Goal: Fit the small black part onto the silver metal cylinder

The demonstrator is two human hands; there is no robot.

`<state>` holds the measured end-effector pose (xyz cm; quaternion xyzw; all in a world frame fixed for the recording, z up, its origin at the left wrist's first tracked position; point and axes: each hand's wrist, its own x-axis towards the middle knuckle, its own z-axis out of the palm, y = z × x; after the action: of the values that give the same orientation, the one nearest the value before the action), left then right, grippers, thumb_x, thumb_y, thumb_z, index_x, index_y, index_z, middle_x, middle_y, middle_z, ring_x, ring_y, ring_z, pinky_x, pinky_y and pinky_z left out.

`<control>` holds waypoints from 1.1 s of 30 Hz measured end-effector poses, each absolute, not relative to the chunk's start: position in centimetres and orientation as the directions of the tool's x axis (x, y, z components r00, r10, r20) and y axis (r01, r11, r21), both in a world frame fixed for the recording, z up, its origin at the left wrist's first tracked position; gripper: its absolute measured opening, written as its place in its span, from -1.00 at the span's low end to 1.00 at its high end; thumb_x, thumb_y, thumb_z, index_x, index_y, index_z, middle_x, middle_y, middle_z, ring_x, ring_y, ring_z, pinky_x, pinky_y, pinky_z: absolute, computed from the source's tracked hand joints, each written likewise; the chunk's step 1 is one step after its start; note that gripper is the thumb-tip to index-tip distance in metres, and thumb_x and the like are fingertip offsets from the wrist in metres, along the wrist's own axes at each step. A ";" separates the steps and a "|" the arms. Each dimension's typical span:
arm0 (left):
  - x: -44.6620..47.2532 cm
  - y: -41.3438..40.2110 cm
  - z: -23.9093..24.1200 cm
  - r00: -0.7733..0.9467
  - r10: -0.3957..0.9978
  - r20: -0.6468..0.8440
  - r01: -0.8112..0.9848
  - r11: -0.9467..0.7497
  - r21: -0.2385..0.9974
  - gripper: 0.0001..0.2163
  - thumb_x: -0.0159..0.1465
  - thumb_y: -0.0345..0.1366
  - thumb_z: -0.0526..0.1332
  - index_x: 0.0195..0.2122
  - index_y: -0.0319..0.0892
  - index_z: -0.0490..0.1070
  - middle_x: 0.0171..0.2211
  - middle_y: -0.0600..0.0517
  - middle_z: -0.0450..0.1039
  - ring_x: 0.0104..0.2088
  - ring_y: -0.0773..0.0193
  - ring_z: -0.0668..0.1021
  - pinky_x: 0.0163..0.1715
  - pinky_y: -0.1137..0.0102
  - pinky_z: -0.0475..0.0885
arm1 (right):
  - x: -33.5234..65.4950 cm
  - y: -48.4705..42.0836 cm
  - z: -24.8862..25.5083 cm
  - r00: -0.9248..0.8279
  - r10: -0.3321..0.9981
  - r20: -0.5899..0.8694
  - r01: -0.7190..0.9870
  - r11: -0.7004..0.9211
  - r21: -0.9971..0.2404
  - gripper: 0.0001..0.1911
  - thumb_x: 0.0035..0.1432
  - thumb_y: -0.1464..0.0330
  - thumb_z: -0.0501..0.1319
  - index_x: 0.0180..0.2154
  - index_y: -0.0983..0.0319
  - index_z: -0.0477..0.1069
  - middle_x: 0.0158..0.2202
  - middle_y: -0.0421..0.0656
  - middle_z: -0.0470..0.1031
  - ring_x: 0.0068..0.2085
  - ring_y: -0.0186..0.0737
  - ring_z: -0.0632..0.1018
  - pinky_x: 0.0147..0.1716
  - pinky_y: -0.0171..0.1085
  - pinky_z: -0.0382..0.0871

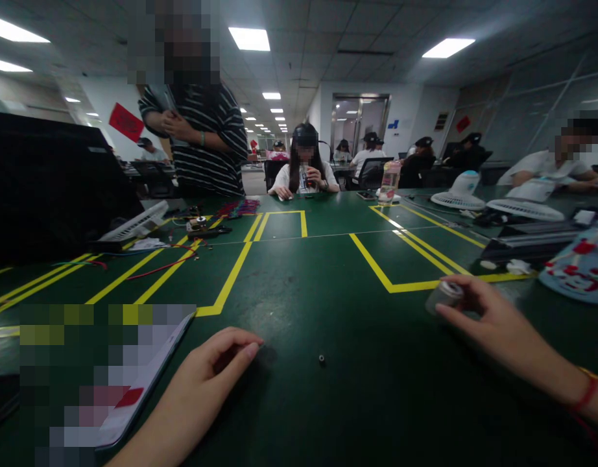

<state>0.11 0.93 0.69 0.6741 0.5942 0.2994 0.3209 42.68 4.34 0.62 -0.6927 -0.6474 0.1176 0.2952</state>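
Note:
My left hand [209, 373] rests on the green table [328, 402] with its fingers curled loosely under and the thumb stretched forward; I cannot see anything in it. My right hand [484, 314] reaches in from the right and its fingers close round a small clear container [443, 296] with a pale lid, held just above the table. A tiny dark part [322, 358] lies on the table between the two hands.
A flat tablet-like device [148, 379] lies by my left wrist. Yellow tape lines [231, 275] mark boxes on the table. Wires [163, 263] and small parts lie at back left beside a dark monitor [46, 188]. Small fans [462, 191], a bottle [389, 183] and other people sit further back.

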 end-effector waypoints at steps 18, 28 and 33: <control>0.5 0.4 0.1 0.128 0.988 0.084 0.633 -0.146 0.760 -0.83 0.30 -0.18 0.14 -0.31 -0.02 0.52 -0.30 0.10 0.57 -0.21 0.12 0.58 -0.20 0.33 0.44 | 31.5 3.1 1.0 -0.531 0.820 0.212 0.744 0.571 -0.348 -0.62 0.22 0.21 0.12 0.06 0.13 0.35 0.04 -0.11 0.32 0.00 -0.27 0.38 0.02 -0.22 0.30; 0.6 0.4 0.1 0.169 0.979 0.112 0.651 -0.196 0.733 -0.82 0.32 -0.22 0.11 -0.30 -0.03 0.51 -0.27 0.07 0.55 -0.19 0.13 0.56 -0.17 0.31 0.43 | 30.5 3.5 0.6 -0.533 0.802 0.268 0.673 0.594 -0.441 -0.75 0.27 0.38 0.01 -0.16 0.21 0.45 -0.15 -0.09 0.40 -0.17 -0.31 0.43 -0.18 -0.28 0.36; 1.0 0.3 0.1 0.192 0.976 0.106 0.647 -0.207 0.734 -0.83 0.32 -0.22 0.13 -0.30 -0.03 0.52 -0.28 0.07 0.55 -0.22 0.13 0.56 -0.18 0.31 0.43 | 43.3 4.3 3.1 -0.149 0.867 0.475 0.949 0.260 -0.179 -0.70 0.22 0.24 0.09 -0.08 0.22 0.40 -0.09 -0.03 0.41 -0.12 -0.18 0.44 -0.11 -0.17 0.31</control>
<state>0.96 0.31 0.09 0.7195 0.5639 0.2930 0.2802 43.26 4.32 3.10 -0.6026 -0.7534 -0.0815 0.2501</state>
